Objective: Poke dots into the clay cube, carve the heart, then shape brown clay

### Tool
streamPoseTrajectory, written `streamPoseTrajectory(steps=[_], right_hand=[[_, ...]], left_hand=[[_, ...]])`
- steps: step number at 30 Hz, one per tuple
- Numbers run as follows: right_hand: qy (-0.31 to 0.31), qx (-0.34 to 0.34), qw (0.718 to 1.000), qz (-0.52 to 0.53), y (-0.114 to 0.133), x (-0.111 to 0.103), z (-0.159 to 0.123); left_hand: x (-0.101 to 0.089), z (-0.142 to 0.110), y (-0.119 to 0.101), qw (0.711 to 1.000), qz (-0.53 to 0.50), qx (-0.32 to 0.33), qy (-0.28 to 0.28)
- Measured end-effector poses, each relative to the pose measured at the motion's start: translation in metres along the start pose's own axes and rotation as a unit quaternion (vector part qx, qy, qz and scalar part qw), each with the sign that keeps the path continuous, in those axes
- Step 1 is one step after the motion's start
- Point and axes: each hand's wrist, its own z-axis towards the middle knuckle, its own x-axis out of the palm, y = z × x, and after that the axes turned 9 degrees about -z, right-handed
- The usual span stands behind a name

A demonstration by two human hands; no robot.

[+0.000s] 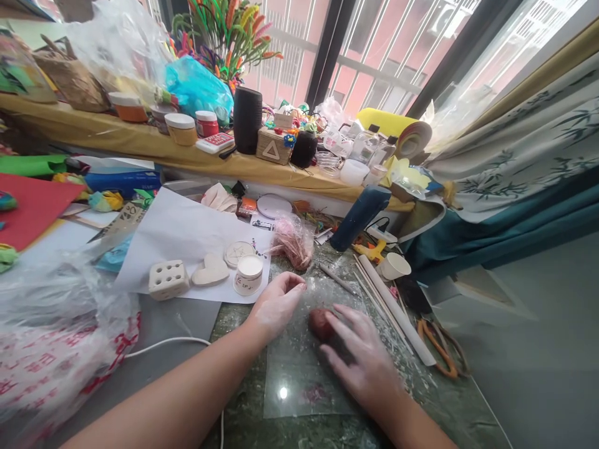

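While the right hand (365, 358), fingers loosely spread, touches the reddish-brown lump (319, 323) at lower centre, that lump lies to the frame's left of its palm, roundish (fingers cover part, so no long axis shows). The left hand (277, 305) is farther off, up and left, thumb and fingertips close together; whether they pinch anything, I cannot tell. Red print on the plastic bag (51, 368), lower left, and marks on the small tub (248, 284), mid-frame, are unreadable; the box (274, 150), upper centre, bears a triangle.

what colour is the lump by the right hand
The lump is reddish brown, in the head view.
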Motion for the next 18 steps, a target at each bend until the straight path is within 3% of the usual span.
streamPoseTrajectory(steps=[3,5,8,10,12,14,17,18], right_hand=[[-0.032,0.064,0.997,-0.031,-0.002,0.021,-0.010],[0.008,0.090,0.996,-0.027,-0.004,0.030,-0.012],[0.071,0.066,0.995,-0.036,-0.005,0.039,-0.009],[0.058,0.018,0.998,-0.032,-0.002,0.034,-0.002],[-0.012,-0.005,1.000,-0.018,0.005,0.014,0.010],[-0.138,0.027,0.990,0.008,0.014,-0.018,0.024],[-0.337,0.019,0.940,0.057,0.022,-0.067,0.039],[-0.356,0.015,0.933,0.047,0.021,-0.077,0.040]], left_hand=[[0.000,0.000,-0.002,1.000,0.017,0.001,0.004],[0.000,0.000,-0.002,1.000,0.017,-0.001,0.006],[-0.002,0.000,0.000,1.000,0.012,0.001,0.005],[-0.002,0.001,0.003,1.000,0.015,0.006,0.007],[-0.003,0.002,0.005,1.000,0.018,0.003,0.008],[-0.003,0.003,0.005,1.000,0.021,-0.006,0.005],[-0.003,0.003,0.004,1.000,0.022,-0.013,-0.001],[-0.004,0.003,0.004,1.000,0.021,-0.012,-0.003]])
